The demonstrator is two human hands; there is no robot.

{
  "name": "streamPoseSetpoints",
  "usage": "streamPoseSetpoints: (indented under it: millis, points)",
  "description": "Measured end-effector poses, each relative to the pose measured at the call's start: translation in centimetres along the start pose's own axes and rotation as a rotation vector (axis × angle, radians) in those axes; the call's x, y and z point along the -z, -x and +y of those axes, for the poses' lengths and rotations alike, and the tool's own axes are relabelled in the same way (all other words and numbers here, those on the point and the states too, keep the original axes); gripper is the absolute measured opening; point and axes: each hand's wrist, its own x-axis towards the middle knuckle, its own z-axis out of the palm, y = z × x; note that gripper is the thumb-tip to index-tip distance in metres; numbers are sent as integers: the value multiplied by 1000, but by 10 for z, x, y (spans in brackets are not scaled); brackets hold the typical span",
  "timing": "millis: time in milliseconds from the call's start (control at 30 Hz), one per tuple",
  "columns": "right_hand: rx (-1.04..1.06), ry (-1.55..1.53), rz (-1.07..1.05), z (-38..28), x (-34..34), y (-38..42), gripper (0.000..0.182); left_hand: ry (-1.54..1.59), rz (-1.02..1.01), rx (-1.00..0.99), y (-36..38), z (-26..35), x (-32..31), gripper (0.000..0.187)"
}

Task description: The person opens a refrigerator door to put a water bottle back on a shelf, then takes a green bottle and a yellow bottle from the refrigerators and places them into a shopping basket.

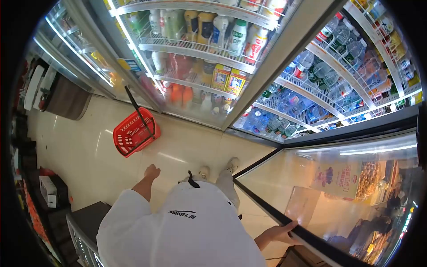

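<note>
On the edge of the open glass door point(307, 236), at the lower right, my right hand point(282, 232) is closed around the dark frame. My left hand point(152, 171) hangs over the floor with its fingers curled, and whether anything is inside them cannot be made out. Beyond it a red basket point(129, 133) stands on the floor with its dark handle raised, apart from the hand. Behind the opened door, cooler shelves point(331, 99) hold rows of water bottles point(259, 119) and other drinks.
A closed cooler door point(195, 66) fronts bottles and yellow cartons point(227, 79). A dark-topped unit point(89, 218) stands at the lower left, near my left arm. Shelves with goods point(48, 191) run along the left edge. My feet are on the tiled floor point(89, 147).
</note>
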Motion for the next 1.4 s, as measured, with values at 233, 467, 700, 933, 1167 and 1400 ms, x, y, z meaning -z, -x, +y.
streamPoseSetpoints:
  millis: [233, 467, 700, 933, 1167, 1400]
  points:
    - [-52, -222, -519, -71, -55, 38, 57, 172, -39, -223, 31, 49, -24, 51]
    - [70, -330, -830, -95, -173, 47, 36, 331, 1, -387, 42, 46, -25, 46]
    - [353, -233, -806, -105, -296, 42, 37, 179, -48, -62, 38, -44, -49, 47]
    - [203, -294, -982, -84, -368, 28, 45, 161, -34, -155, 25, -51, -95, 46]
    - [152, -462, -1020, -68, -391, 34, 55, 380, -101, -134, 44, 59, -50, 49]
    - [176, -387, -1074, -70, -390, 28, 65, 422, -29, -198, 38, 74, -43, 47]
